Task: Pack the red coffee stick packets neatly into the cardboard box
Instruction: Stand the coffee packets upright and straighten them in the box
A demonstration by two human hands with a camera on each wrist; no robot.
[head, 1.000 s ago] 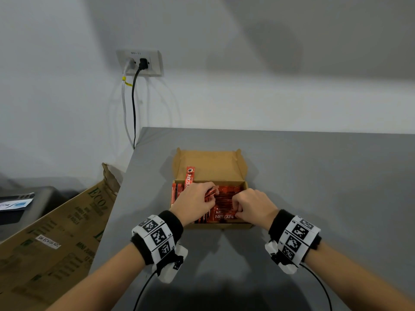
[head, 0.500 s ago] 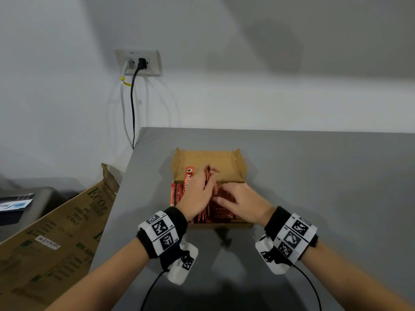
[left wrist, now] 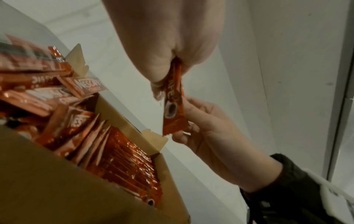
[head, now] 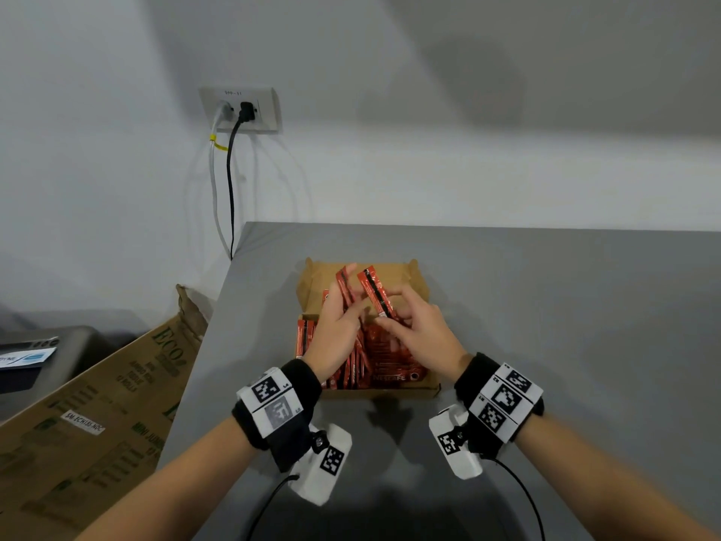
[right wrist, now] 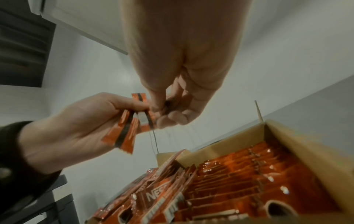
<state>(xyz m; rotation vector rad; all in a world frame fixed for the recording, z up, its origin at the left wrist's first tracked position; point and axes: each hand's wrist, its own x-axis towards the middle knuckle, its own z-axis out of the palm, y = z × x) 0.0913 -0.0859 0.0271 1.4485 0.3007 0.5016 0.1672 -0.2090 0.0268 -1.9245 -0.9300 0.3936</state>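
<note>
Packets (head: 370, 296) lifted clear of the cardboard box (head: 423, 388) — a few red coffee sticks, raised over its back half. Left hand (head: 337, 331) wrapped round a small bundle of them, fingers curled; right hand (head: 423, 337) pinching the lower part of one stick at the bundle's edge, thumb against fingertips. Seen from the left wrist, that stick (left wrist: 173, 109) hanging between both hands, printed cup facing the camera. Below, in the box on the grey table (head: 565, 326): a tidy row of sticks (right wrist: 239, 174) standing on edge along the right side, a looser, slanted heap (right wrist: 153, 197) at the left. Step in hand, by the look of it: squaring up a handful before setting it down. Next move likely calling for aligned ends, then lowering the bundle on edge beside the neat row — slanted ones nudged upright first, or no room for a clean fit.
</note>
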